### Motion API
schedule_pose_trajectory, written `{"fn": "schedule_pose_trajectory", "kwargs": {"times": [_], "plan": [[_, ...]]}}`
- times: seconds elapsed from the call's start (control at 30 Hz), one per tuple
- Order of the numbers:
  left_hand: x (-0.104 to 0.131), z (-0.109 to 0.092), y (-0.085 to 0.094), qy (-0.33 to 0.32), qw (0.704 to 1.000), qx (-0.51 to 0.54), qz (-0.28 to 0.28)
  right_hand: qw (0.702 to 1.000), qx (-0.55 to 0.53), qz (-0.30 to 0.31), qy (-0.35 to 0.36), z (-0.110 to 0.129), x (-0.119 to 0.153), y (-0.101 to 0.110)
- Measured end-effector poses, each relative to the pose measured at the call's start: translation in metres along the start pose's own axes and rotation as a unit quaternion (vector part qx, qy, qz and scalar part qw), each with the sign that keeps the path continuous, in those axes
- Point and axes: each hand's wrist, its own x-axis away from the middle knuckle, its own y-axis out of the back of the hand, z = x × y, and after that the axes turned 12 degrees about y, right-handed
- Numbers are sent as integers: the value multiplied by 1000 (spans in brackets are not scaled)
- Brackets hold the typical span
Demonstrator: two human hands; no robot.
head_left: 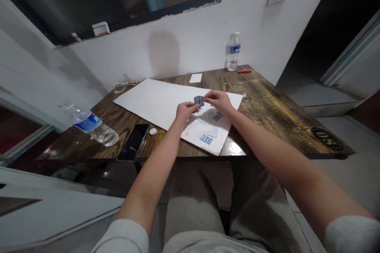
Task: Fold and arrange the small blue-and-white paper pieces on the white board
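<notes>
Between my two hands is a small blue paper cutout [198,99] with several pale panels, held just above a white board [154,101]. My left hand [185,111] pinches its lower edge. At its right edge, the fingertips of my right hand [219,100] are closed on it too. Nearer to me on the board lies a blue-outlined panelled piece [206,139]. A darker blue piece or drawing [217,117] shows below my right wrist; I cannot tell if it is loose. Thin white paper [211,131] lies between these two.
On the wooden table [276,120] are a phone [133,141], a white cap [153,131], a tilted water bottle [93,124] and a coiled cable [124,85]. Toward the wall stand an upright bottle [234,53], a red pen-like stick [245,71] and a paper slip [195,78].
</notes>
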Motion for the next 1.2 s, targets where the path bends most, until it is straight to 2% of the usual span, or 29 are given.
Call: {"fn": "schedule_pose_trajectory", "kwargs": {"times": [0.4, 0.73, 1.2], "plan": [[-1, 1, 1, -3, 1000, 4, 4, 994, 80, 37, 60, -1, -3, 6], [-3, 3, 2, 4, 1000, -13, -1, 974, 170, 85, 123, 1, -1, 10], [-4, 4, 2, 0, 1000, -18, 3, 960, 212, 82, 162, 0, 0, 10]]}}
